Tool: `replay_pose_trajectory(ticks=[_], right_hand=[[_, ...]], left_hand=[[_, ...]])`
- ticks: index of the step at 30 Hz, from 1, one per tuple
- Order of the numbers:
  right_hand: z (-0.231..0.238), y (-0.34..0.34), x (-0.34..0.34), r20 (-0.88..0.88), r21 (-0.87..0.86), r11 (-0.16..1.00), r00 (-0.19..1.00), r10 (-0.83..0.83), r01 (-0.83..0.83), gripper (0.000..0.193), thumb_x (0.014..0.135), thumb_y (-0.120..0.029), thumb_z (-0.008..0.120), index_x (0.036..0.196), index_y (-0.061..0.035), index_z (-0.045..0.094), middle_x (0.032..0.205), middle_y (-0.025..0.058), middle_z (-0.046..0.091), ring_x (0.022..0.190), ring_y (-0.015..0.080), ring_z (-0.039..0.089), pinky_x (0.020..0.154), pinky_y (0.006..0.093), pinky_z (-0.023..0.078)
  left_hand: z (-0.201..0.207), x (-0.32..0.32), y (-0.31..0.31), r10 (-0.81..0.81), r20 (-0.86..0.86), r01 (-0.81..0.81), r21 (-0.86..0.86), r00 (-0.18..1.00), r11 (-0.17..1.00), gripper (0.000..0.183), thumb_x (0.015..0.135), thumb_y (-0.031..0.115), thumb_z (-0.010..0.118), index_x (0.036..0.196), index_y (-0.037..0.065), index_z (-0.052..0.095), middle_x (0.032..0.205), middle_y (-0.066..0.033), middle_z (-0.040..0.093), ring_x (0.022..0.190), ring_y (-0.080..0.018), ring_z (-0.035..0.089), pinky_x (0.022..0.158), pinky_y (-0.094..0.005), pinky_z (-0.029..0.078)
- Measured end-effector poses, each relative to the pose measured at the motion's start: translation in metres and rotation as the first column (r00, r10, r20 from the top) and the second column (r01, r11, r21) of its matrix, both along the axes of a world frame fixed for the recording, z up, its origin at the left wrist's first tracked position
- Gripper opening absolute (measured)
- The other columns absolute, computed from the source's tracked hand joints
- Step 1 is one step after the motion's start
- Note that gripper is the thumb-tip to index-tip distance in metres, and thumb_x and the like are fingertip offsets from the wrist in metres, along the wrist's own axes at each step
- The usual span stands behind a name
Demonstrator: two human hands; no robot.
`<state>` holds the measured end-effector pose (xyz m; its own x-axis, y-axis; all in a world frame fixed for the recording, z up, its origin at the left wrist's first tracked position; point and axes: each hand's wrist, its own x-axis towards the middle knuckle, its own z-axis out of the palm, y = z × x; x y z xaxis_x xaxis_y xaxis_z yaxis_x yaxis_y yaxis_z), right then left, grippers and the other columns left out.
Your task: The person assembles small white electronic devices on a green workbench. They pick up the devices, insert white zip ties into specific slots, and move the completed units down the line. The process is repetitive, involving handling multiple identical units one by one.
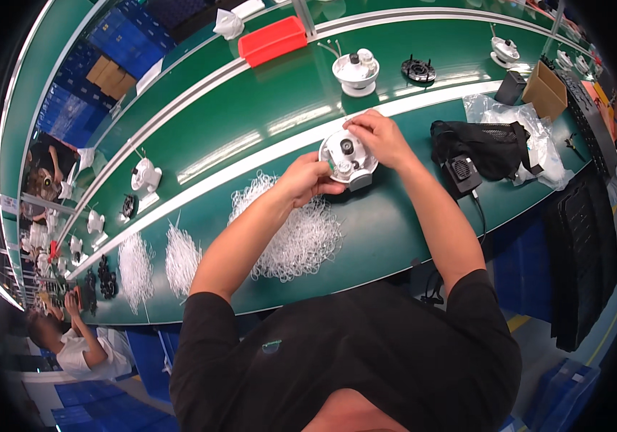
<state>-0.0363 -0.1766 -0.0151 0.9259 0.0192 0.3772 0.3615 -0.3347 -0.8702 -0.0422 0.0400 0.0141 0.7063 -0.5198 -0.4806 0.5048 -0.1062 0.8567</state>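
A round white plastic housing (357, 160) is held between my two hands, over the near edge of the green bench. Inside it shows a dark cylindrical part, and a bit of green is visible by its left rim. My left hand (307, 180) is closed on the left side of the housing, thumb and fingers at the rim. Above it, my right hand (380, 137) has its fingertips pinched at the upper rim; whatever lies between them is hidden. Just below my left hand spreads a large pile of thin white looped ties (297, 241).
Similar white units (356, 75) and black round parts (418, 70) stand along the green line beyond a metal rail. A red tray (273, 42) lies farther back. Smaller tie piles (135, 270) sit left; a black mesh bag (484, 147) lies right. Another person (92, 353) works far left.
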Motion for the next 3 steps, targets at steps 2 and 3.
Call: replay_pose_trajectory(ticks=[2,3], right_hand=[[-0.009,0.000,0.002,0.026,0.046,0.999,1.000,-0.014,0.013,0.018,0.092,-0.016,0.066,0.101,-0.0029,0.074,0.094,0.0108,0.064,0.086,0.0216,0.065,0.080,0.0313,0.052],[-0.014,-0.003,0.006,-0.050,0.173,0.985,0.998,0.033,-0.024,0.020,0.092,-0.016,0.067,0.107,-0.0026,0.073,0.103,0.0107,0.063,0.093,0.0243,0.065,0.086,0.0331,0.052]], left_hand=[[-0.014,0.007,0.006,0.031,-0.053,-0.036,-0.085,0.998,0.996,0.035,0.092,0.006,0.053,0.124,-0.009,0.050,0.112,-0.0206,0.064,0.088,-0.0280,0.071,0.073,-0.0327,0.064],[-0.021,0.016,0.012,0.040,-0.050,-0.044,-0.075,0.998,0.996,0.041,0.093,0.011,0.059,0.127,-0.010,0.049,0.113,-0.0209,0.064,0.088,-0.0282,0.072,0.073,-0.0333,0.064]])
